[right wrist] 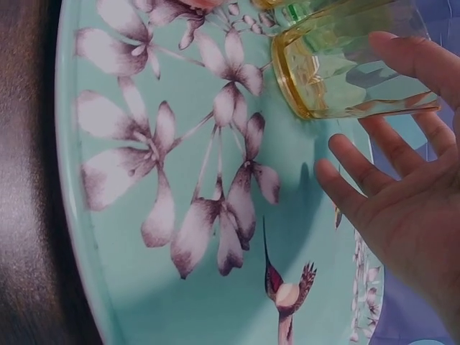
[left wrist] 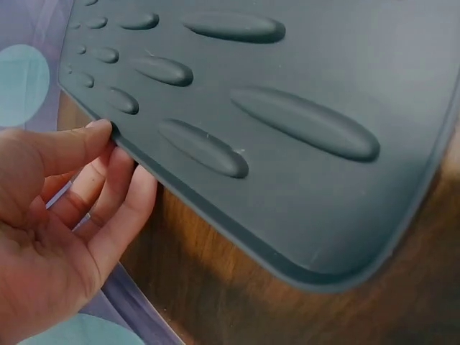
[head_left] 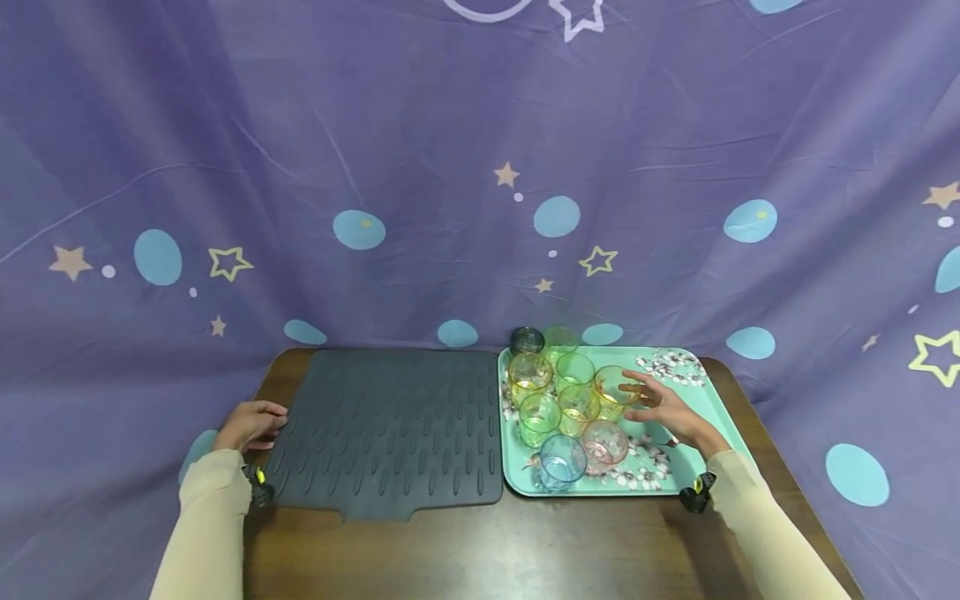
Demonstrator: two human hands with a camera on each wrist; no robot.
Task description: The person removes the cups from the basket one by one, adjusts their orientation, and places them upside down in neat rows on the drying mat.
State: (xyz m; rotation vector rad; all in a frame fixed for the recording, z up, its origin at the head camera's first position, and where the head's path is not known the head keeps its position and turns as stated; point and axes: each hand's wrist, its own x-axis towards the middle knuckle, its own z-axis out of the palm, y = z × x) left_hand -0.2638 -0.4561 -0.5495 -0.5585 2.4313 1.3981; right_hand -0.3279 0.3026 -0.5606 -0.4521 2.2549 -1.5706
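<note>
My left hand [head_left: 251,425] is at the left edge of a dark grey rubber drying mat [head_left: 390,425]. Its thumb and fingertips touch or nearly touch the rim, with the fingers loosely bent. My right hand [head_left: 663,408] has its thumb and fingers spread around the side of a yellow-tinted clear glass [head_left: 615,387]. In the right wrist view the thumb overlaps that glass [right wrist: 323,72], while the lower fingers stand apart from it; contact is uncertain. Several other tinted glasses stand close by, among them a blue glass [head_left: 562,462], a pink glass [head_left: 604,446] and a green glass [head_left: 539,419].
A mint-green tray [head_left: 701,425] with a flower pattern carries the glasses on its left half. It lies on a brown wooden table [head_left: 480,554], right beside the mat. A dark glass [head_left: 527,340] stands at the tray's back. Behind hangs a purple patterned cloth [head_left: 450,125].
</note>
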